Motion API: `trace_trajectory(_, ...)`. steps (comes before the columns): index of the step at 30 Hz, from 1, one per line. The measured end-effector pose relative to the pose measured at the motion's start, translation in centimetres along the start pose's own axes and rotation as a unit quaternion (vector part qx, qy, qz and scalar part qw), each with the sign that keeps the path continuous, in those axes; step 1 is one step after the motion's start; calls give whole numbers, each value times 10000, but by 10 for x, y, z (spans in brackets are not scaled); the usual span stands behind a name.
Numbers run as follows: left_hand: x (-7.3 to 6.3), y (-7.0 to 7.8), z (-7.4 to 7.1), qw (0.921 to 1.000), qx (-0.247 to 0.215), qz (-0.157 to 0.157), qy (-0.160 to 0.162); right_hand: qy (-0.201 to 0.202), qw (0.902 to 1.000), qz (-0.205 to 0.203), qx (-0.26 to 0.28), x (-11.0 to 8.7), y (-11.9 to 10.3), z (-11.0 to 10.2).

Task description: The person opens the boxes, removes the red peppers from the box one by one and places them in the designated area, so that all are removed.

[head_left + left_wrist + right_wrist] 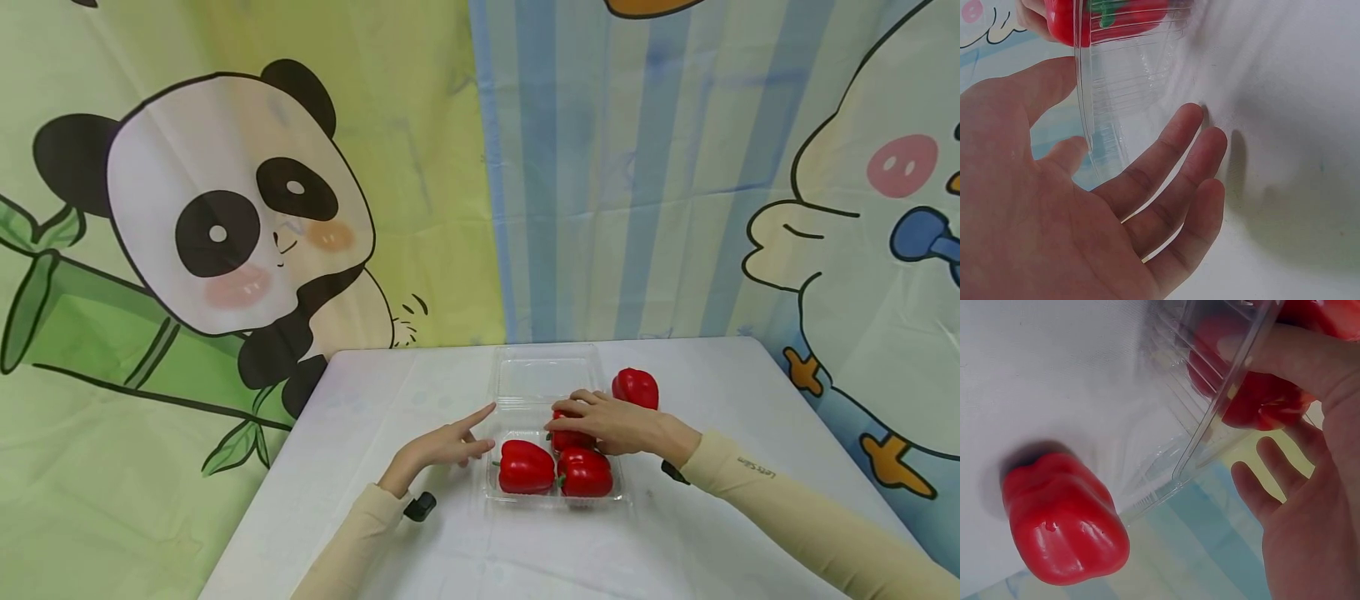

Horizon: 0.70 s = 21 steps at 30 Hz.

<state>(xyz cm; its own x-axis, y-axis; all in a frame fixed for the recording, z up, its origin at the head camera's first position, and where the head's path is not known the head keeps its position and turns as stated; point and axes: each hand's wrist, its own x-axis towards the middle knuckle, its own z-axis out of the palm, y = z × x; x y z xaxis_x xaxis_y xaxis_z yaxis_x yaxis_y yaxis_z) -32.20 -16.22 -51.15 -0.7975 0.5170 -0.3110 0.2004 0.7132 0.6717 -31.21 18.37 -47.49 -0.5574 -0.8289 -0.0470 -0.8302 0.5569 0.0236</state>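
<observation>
A clear plastic box [621, 492] lies open on the table, its lid [547, 372] folded back at the far side. Two red bell peppers, one at the left [527, 467] and one at the right [585, 473], sit in its near part. Behind the right one, my right hand [621, 423] grips a third bell pepper [1260, 403] between thumb and fingers, inside the box. My left hand [441, 443] is at the box's left side, thumb and forefinger by the rim [1084, 94], its other fingers [1175, 169] loosely extended outside the wall.
Another red bell pepper [635, 388] stands on the white table [712, 500], to the right of the lid and beyond my right hand. Behind the table hangs a curtain [600, 167] with cartoon animals. A dark wrist camera [420, 507] is on my left wrist.
</observation>
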Motion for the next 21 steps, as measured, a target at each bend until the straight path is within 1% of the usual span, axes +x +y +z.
trace_trajectory(6,1,-1,0,10000,0,10,-22,-28,10000,-5,-5,0,0,0)
trace_trajectory(11,0,-2,0,10000,-14,21,-25,51,10000,-33,57,-1,1,-2)
trace_trajectory(17,-1,-1,-1,10000,-22,14,-16,49,9997,57,237,-3,3,-6)
trace_trajectory(21,0,-1,0,10000,-22,14,-20,65,9996,100,265,-3,3,-8)
